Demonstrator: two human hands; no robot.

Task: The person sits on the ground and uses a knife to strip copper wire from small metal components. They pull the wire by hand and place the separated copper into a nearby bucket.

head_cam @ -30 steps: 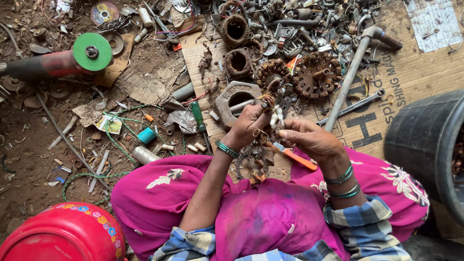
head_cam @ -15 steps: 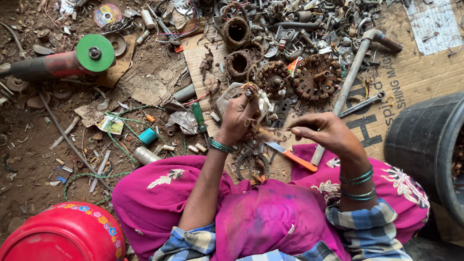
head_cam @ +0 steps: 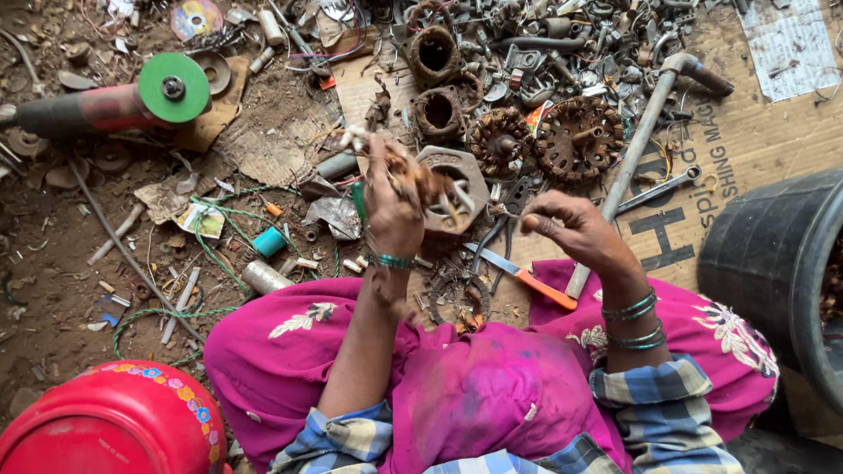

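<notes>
A: Status on the hands?

B: Left hand (head_cam: 395,204) is raised, fist clamped on a tangle of copper wire (head_cam: 420,178) w/ pale sleeve ends sticking out the top. It hangs just above a grey hexagonal housing (head_cam: 464,175) lying near the left edge of the cardboard sheet (head_cam: 755,149).

A: Right?

B: Right hand (head_cam: 572,230) is beside it, fingertips pinched together, thumb to forefinger. Prob. on a thin strand, but it's too fine to see, so can't tell what's in the pinch, if anything.

A: So which step?

B: Looks like wire stripping, i.e. pulling winding wire apart from scrap motor parts. Bundle is off the housing and in the fist; the two hands are apart, as if drawing a strand out between them. My read only.

A: Tools nearby?

B: Orange-handled blade (head_cam: 529,277) lies at the near edge of the cardboard, touching the pink cloth over the knees. Dark pliers (head_cam: 507,215) just beyond it. Two rusty stators (head_cam: 575,136) further up, a long pipe (head_cam: 634,162) slanting past them, black tub (head_cam: 777,263) at the right edge. Grinder w/ green disc (head_cam: 174,88) is well apart on the dirt floor at the far left.

A: What does the next move need?

B: Firm hold w/ the left so the bundle doesn't slip, steady pull w/ the right. If a strand snags, blade or pliers are within reach. Watch the sharp wire ends, bare fingers.
</notes>
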